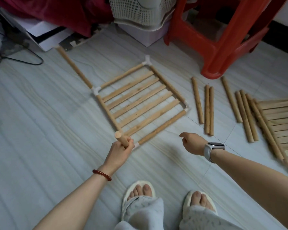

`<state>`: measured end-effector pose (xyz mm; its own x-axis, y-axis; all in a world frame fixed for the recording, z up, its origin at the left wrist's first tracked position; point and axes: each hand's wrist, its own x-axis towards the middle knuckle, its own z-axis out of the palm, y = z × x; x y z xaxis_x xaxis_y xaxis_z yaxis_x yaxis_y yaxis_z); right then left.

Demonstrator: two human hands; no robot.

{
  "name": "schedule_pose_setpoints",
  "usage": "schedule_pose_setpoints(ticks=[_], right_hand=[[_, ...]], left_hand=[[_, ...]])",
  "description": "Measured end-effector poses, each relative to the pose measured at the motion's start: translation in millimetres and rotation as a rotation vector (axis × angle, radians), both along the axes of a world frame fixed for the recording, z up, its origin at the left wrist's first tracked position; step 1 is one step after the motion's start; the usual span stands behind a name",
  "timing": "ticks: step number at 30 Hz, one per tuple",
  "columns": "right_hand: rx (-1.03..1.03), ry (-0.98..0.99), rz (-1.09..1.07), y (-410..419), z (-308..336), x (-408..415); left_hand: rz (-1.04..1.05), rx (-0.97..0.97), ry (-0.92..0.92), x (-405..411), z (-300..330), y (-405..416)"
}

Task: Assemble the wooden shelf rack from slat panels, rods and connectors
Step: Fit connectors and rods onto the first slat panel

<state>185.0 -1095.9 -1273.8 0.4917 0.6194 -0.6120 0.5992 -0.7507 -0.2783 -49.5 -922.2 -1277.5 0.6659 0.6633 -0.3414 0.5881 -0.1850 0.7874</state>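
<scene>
An upright rod (pixel 121 140) is gripped by the left hand (pixel 120 151) at the slat panel's (pixel 136 100) near corner — its connector mostly hidden. The right hand (pixel 192 143) hovers, fingers loosely curled — empty.

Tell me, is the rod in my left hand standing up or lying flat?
Standing up. The left hand grips the rod at the frame's near corner, its cut end facing the camera.

Framed slat panel (pixel 137 103) flat on floor
</scene>
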Motion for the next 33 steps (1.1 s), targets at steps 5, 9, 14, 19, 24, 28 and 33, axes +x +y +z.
schedule_pose_setpoints(ticks=[5, 9, 14, 19, 24, 28, 33], right_hand=[[-0.026, -0.04, 0.078, -2, -2, -5], [-0.027, -0.05, 0.098, 2, -6, -8], [0.182, -0.217, -0.157, -6, -6, 9], [0.197, -0.263, -0.564, -31, -16, 55], [0.086, -0.164, -0.74, -34, -47, 84], [0.066, -0.081, -0.822, -31, -64, 90], [0.198, -0.158, -0.892, -43, -53, 83]], left_hand=[[0.282, 0.007, 0.018, -27, 5, 16], [0.604, 0.019, 0.065, -16, -1, 5], [0.562, -0.142, 0.552, 7, -21, -33], [-0.085, 0.306, 0.317, 48, -26, -57], [-0.713, 0.529, 0.432, 91, -44, -48], [-0.883, 0.565, 0.633, 111, -61, -39], [-0.886, 0.536, 0.65, 119, -64, -36]])
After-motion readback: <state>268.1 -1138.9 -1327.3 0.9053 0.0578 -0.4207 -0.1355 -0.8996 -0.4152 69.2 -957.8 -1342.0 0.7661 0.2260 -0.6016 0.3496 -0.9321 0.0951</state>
